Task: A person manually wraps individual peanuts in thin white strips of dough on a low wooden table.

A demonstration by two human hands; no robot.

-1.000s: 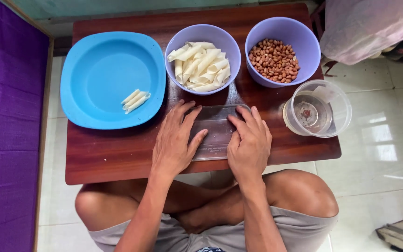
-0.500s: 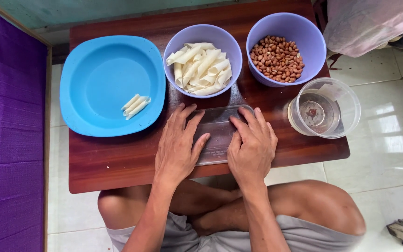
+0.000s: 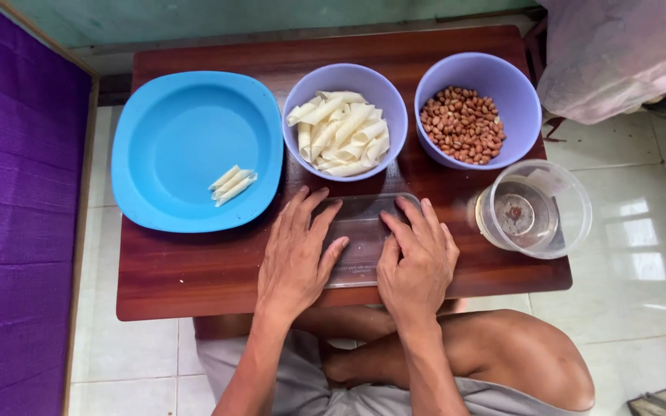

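Note:
My left hand and my right hand lie flat, fingers spread, on the two ends of a clear plastic board at the front of a small dark wooden table. Neither hand grips anything. Behind the board stands a lilac bowl full of pale rolled wrappers. Right of it, a second lilac bowl holds peanuts. A blue plate at the left carries three rolled pieces.
A clear round plastic container with a little water sits at the table's right front corner. A purple wall runs along the left. White floor tiles lie to the right, and pink cloth hangs at the upper right.
The view has shifted a little, so the table sits lower in the frame. Both hands stay flat on the clear board.

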